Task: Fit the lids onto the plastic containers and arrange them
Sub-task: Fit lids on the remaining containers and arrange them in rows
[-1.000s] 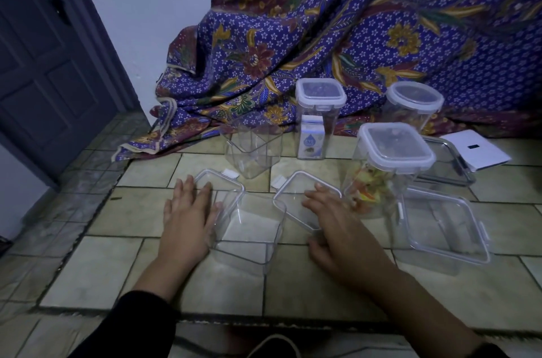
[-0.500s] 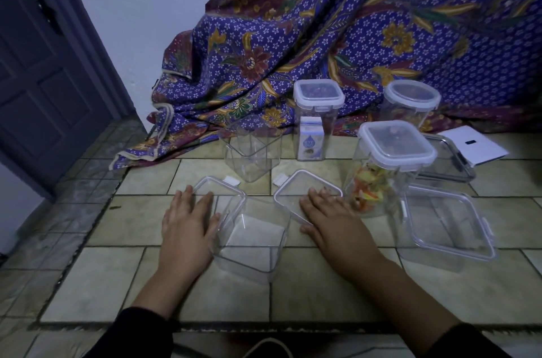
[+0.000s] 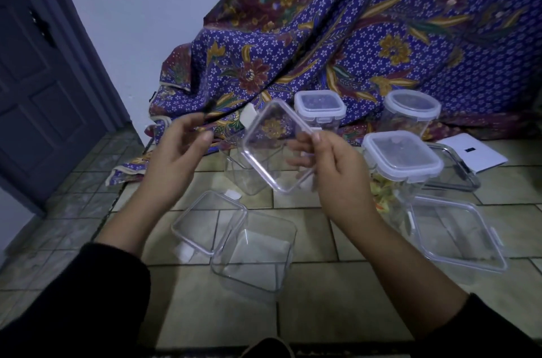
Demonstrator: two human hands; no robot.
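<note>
On the beige tiled floor [image 3: 308,293] we count three clear plastic containers with white-rimmed lids already fitted, all in the upper right of the frame: the square jar with coloured contents [image 3: 401,161], the taller square jar [image 3: 319,108] and the round jar [image 3: 412,106]. Two have no lid: the open square container [image 3: 255,255] in the lower centre, with a loose clear lid [image 3: 205,219] touching its left side, and the second open container [image 3: 249,178] in the middle. We judge that about half is left. The right hand [image 3: 337,172] pinches a clear square lid [image 3: 275,146], tilted in the air at the centre. The left hand [image 3: 176,158] hovers beside it, its grip relaxed, half wide, apparently holding nothing.
</note>
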